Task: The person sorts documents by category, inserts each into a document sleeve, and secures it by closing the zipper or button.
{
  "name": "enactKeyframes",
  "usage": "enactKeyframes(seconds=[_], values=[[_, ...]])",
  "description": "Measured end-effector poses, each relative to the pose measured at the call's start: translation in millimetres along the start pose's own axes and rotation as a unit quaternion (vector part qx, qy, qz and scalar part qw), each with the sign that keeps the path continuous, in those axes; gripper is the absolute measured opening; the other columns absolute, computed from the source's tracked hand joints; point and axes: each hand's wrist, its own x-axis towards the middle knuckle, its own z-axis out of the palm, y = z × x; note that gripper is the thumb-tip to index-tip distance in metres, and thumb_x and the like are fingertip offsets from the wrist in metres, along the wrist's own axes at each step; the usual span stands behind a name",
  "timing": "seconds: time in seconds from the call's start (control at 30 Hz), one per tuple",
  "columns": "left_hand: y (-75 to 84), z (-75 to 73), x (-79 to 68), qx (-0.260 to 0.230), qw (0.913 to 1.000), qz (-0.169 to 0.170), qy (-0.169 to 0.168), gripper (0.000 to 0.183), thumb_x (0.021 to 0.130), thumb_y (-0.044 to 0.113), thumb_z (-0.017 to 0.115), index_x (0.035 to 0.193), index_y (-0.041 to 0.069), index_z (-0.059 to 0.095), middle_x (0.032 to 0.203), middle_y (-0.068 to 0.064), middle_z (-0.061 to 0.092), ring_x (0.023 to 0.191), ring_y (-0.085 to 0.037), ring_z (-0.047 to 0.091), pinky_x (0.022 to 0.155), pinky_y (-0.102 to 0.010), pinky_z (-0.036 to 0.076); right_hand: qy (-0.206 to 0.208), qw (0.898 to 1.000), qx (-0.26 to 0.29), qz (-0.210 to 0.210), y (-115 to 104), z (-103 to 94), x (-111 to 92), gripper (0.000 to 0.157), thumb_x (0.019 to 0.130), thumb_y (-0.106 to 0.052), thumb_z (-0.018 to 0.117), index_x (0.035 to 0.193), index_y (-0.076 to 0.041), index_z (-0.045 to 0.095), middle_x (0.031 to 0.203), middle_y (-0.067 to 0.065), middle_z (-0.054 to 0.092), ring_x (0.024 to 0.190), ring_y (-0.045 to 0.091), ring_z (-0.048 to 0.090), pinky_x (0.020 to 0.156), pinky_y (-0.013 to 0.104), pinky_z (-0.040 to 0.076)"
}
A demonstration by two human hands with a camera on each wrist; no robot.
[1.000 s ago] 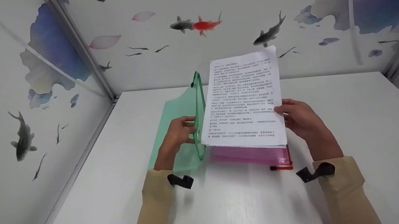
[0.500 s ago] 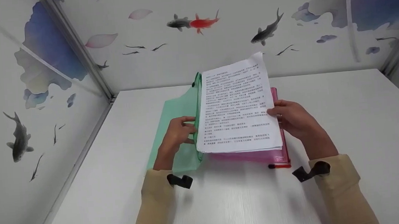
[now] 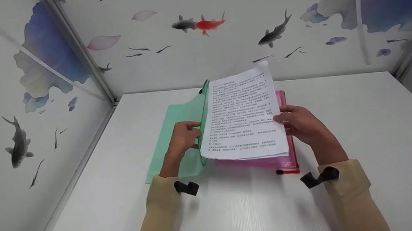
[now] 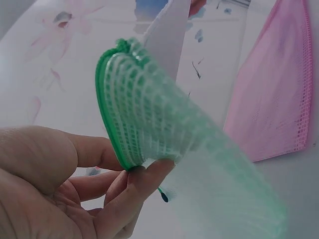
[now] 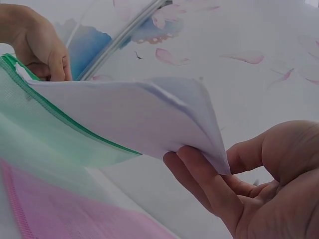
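In the head view my left hand grips the zip edge of a translucent green zipper pouch, holding its mouth up. The left wrist view shows thumb and fingers pinching the green zip, the mouth gaping. With thumb in front and fingers behind, my right hand pinches the right edge of a stack of printed paper. The stack is tilted, text facing me, its left edge at the pouch's mouth. In the right wrist view, the paper's near end lies behind the green zip edge.
A pink zipper pouch with a red zip lies flat on the white table, partly hidden under the paper. Walls printed with fish and petals enclose the table at the back and left.
The right hand has brought the paper left and down against the green pouch's mouth, uncovering more of the pink pouch's right edge. The left hand stays nearly in place; the raised pouch edge leans lower.
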Motion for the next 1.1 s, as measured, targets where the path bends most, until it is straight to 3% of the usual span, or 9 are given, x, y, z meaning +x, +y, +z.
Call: enactKeyframes(seconds=[0.23, 0.43, 0.7, 0.93, 1.1], values=[[-0.9, -1.4, -2.5, -0.018, 0.9998, 0.012, -0.004, 0.042, 0.092, 0.001, 0.052, 0.133, -0.003, 0.062, 0.110, -0.021, 0.071, 0.086, -0.024, 0.069, 0.062, -0.034, 0.062, -0.002, 1.000, -0.023, -0.001, 2, -2.3, 0, 0.055, 0.101, -0.023, 0.058, 0.148, -0.006, 0.036, 0.130, 0.010, 0.058, 0.098, 0.019, 0.068, 0.083, 0.026, 0.058], [-0.8, 0.7, -2.6, -0.001, 0.9998, 0.019, -0.010, 0.040, 0.092, 0.000, 0.053, 0.130, -0.003, 0.063, 0.109, -0.020, 0.071, 0.084, -0.023, 0.069, 0.063, -0.035, 0.062, 0.011, 1.000, -0.025, 0.003, 4, -3.5, 1, 0.061, 0.101, -0.026, 0.058, 0.153, -0.006, 0.033, 0.133, 0.011, 0.055, 0.098, 0.018, 0.066, 0.084, 0.024, 0.057], [0.6, 3.3, -2.1, 0.062, 0.9970, 0.013, -0.046, 0.038, 0.093, 0.001, 0.053, 0.129, -0.001, 0.065, 0.083, -0.013, 0.065, 0.070, -0.015, 0.057, 0.067, -0.036, 0.063, 0.014, 1.000, -0.014, -0.003, 5, -0.9, 2, 0.059, 0.101, -0.026, 0.058, 0.151, -0.004, 0.035, 0.127, 0.008, 0.057, 0.095, 0.016, 0.067, 0.084, 0.024, 0.058], [1.8, 3.8, -1.3, 0.085, 0.9946, 0.012, -0.058, 0.036, 0.093, 0.003, 0.055, 0.126, 0.000, 0.068, 0.116, -0.015, 0.070, 0.083, -0.016, 0.060, 0.075, -0.036, 0.063, 0.025, 1.000, -0.001, -0.009, 4, 4.1, 4, 0.058, 0.101, -0.027, 0.057, 0.151, -0.005, 0.037, 0.125, 0.006, 0.059, 0.094, 0.014, 0.068, 0.084, 0.024, 0.058], [1.7, 5.2, -2.0, 0.081, 0.9946, 0.014, -0.064, 0.036, 0.094, 0.003, 0.056, 0.128, -0.001, 0.067, 0.111, -0.016, 0.072, 0.088, -0.018, 0.066, 0.078, -0.037, 0.063, 0.026, 1.000, -0.004, -0.017, 3, 6.9, 2, 0.057, 0.101, -0.027, 0.057, 0.150, -0.005, 0.038, 0.121, 0.005, 0.062, 0.091, 0.014, 0.070, 0.082, 0.025, 0.059]])
